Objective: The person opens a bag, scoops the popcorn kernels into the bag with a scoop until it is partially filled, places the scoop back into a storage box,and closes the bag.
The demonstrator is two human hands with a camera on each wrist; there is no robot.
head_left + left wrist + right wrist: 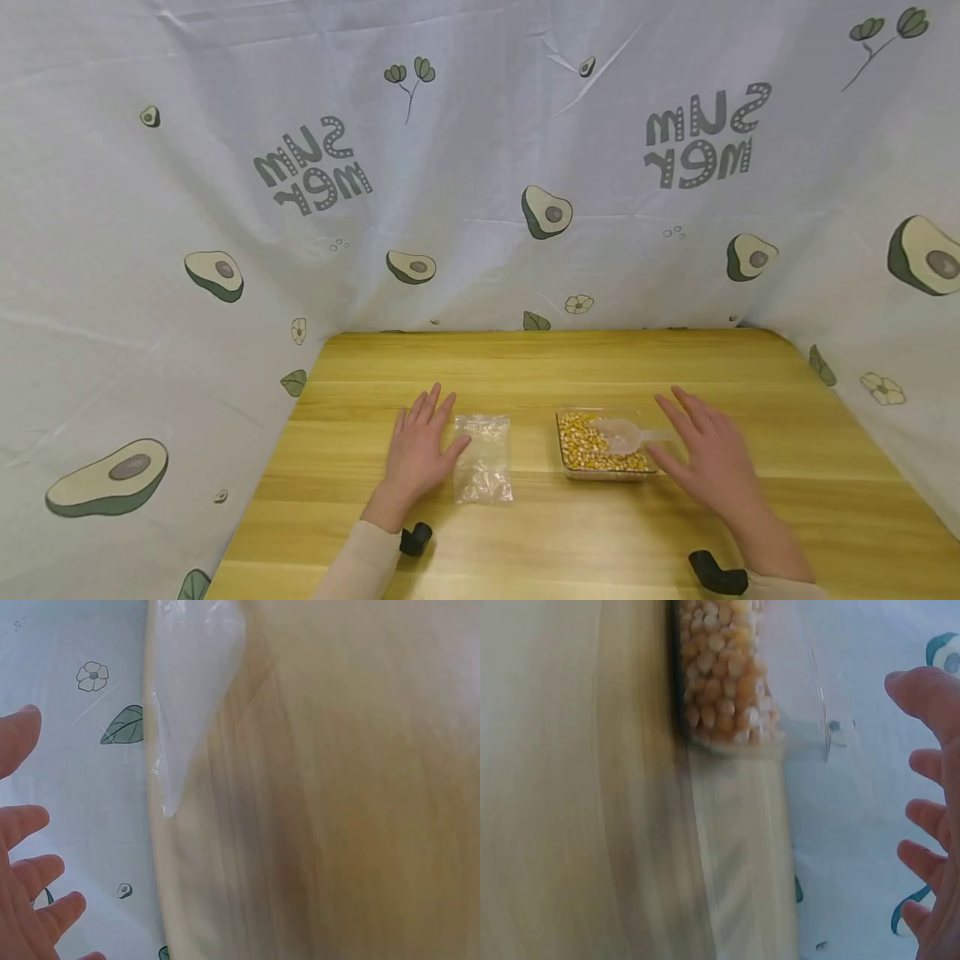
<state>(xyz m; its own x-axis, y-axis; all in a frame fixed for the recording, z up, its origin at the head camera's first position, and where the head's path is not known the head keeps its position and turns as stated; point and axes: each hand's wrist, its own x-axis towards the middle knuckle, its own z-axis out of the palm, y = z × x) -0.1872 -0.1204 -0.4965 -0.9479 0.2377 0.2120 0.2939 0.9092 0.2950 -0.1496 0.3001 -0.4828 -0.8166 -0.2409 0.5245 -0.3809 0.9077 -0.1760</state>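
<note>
A clear plastic zip bag [483,467] lies flat on the wooden table, and its translucent sheet [196,667] shows in the left wrist view. My left hand [420,450] is beside it, fingers spread and straight, thumb over the bag's left edge; whether they touch I cannot tell. To the right, a clear box [609,476] is filled with yellow corn kernels [576,440]. A translucent scoop [621,435] lies on the kernels, handle to the right. Near that handle, my right hand [708,458] has its fingers apart and holds nothing.
The wooden table [562,542] has rounded far corners. A white curtain [480,167] printed with avocados and lettering hangs behind it and along both sides. A black wrist mount [415,540] sits by the left sleeve, and another black mount [716,573] by the right.
</note>
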